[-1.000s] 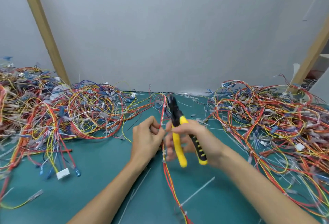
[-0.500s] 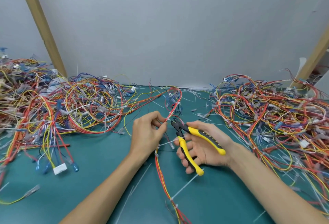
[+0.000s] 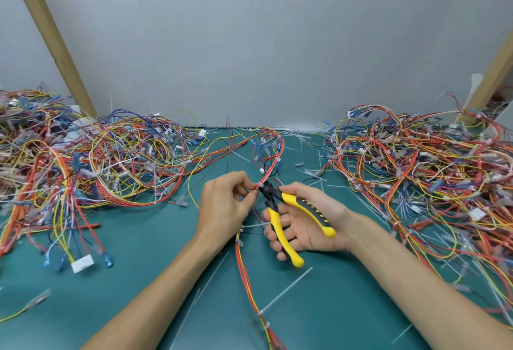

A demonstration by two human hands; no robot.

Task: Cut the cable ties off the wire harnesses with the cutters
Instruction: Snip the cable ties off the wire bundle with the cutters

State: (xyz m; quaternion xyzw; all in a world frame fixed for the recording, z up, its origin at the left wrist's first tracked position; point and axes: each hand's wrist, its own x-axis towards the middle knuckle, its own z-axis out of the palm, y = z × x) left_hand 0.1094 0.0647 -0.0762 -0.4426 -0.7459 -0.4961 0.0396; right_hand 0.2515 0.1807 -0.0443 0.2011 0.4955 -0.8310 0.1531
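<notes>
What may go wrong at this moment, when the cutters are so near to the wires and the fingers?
1. The black tip of the yellow-handled cutters lies against the thin red and yellow wire harness at a small white cable tie; it may nick the wire insulation instead of the tie.
2. The left hand pinches the harness right beside that tip, so a fingertip could be cut.
3. The right hand holds the handles spread wide; the grip may slip.

left hand [image 3: 222,208] bare | right hand [image 3: 304,228] bare | forearms bare to frame edge | nails seemingly short
</notes>
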